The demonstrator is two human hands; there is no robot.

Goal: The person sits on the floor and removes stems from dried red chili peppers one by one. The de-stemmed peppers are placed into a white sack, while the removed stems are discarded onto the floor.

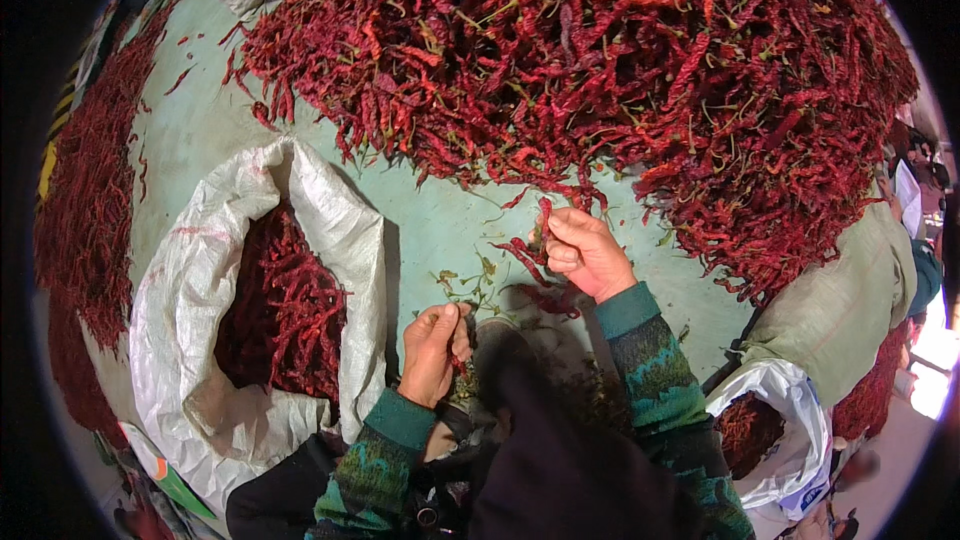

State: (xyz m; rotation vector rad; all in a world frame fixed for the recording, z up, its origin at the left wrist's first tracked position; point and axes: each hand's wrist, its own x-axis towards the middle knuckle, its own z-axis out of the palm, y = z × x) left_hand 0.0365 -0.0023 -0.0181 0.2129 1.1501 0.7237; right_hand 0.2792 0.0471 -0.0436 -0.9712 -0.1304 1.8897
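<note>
My right hand (589,251) pinches a dried red chili pepper (545,216) between thumb and fingers, its tip pointing away from me. More loose chilies (529,259) lie or hang just left of and below that hand; which of them it touches I cannot tell. Nearer my body, my left hand (435,352) is curled, thumb against forefinger. A bit of red chili (457,366) shows under its fingers, the rest hidden by them. Cut-off green stems (472,289) are scattered on the pale green floor (442,232) between the hands.
A large heap of dried chilies (570,60) spreads ahead. At my left stands an open white woven sack (364,255) with chilies inside. On the right are a tied-looking pale sack (825,315) and a white plastic bag (810,420) holding dark red matter. Another chili pile (90,187) runs along the far left.
</note>
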